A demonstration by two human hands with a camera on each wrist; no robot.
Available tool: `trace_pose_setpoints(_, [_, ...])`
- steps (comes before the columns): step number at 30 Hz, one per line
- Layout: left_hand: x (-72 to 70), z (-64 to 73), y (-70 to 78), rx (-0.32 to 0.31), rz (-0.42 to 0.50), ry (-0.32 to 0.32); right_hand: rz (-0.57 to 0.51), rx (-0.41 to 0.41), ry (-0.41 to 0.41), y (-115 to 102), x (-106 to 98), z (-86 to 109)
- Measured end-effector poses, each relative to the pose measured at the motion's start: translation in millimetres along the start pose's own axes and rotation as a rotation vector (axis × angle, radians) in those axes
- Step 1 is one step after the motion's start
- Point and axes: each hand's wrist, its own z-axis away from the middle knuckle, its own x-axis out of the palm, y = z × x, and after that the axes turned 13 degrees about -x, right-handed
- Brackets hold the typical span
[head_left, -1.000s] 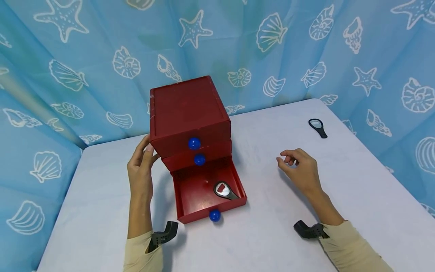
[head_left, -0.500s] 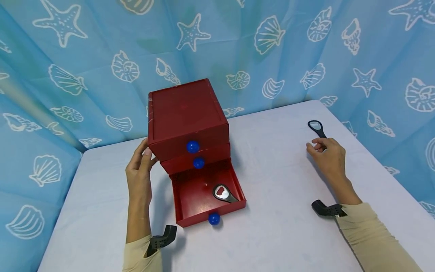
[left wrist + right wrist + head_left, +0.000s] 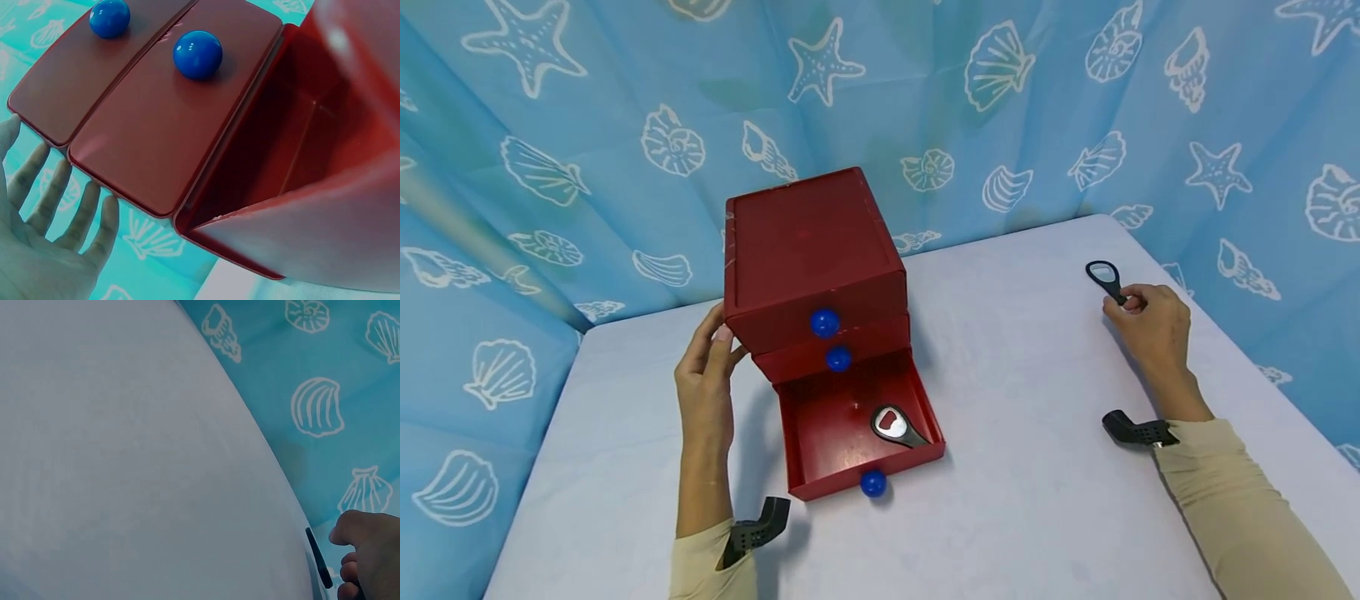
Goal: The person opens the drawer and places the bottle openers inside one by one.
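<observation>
My left hand (image 3: 706,379) rests against the left side of a red cabinet (image 3: 808,237) with blue knobs. In the left wrist view its fingers (image 3: 87,209) lie spread and nearly straight along the cabinet's edge. The bottom drawer (image 3: 827,425) is pulled out and holds a bottle opener (image 3: 891,422) with a silver head and black handle. At the far right of the table my right hand (image 3: 1153,329) pinches the handle end of a second bottle opener (image 3: 1105,273), similar in shape, its head pointing away. In the right wrist view this opener (image 3: 319,559) shows edge-on beside the thumb.
A white-covered table (image 3: 1000,400) carries everything. Behind it and along both sides hangs a blue curtain (image 3: 880,108) printed with shells and starfish. The two upper drawers are closed; the open drawer juts toward the front.
My right hand has moved right and away, from bare tabletop to the far bottle opener, and now pinches its handle. The left hand stays on the cabinet.
</observation>
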Motion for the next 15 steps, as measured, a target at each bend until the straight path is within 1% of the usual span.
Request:
trace_pose_setpoints(6, [-1.5,-0.2,1.7,0.003,0.029,0.009,0.015,0.033,-0.035,3.1,0.2,-5.9])
trace_pose_setpoints(15, [0.1,-0.3,-0.9,0.003,0.021,0.005,0.050,0.091,-0.084,6.8,1.1,-3.0])
